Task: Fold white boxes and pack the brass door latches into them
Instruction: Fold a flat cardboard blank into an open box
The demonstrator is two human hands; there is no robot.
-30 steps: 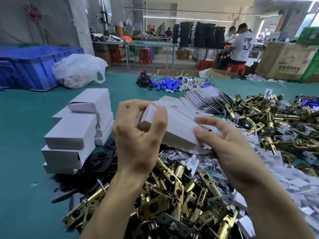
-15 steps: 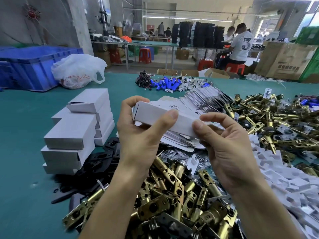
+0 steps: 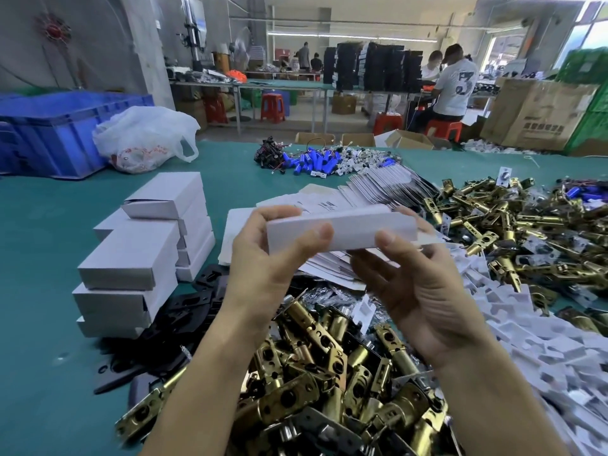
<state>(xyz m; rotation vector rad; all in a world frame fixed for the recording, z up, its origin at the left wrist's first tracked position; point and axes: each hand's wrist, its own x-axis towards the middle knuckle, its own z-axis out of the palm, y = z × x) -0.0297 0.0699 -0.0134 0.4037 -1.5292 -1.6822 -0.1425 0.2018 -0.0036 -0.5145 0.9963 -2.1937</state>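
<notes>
One teal counter carries it all: a heap of brass latches nearest the person, a stack of finished boxes at the left, and fanned flat blanks beyond. The box being folded is held level in the air above the near heap, its long side facing the camera. The left grip is clamped on its left end, thumb in front and fingers behind. The right grip pinches it further right, thumb on the front face. Whether the right end is closed I cannot tell. To fold well, I would square the sleeve along its creases, steady it with the left, then tuck one end flap fully home, leaving the other open for a latch.
</notes>
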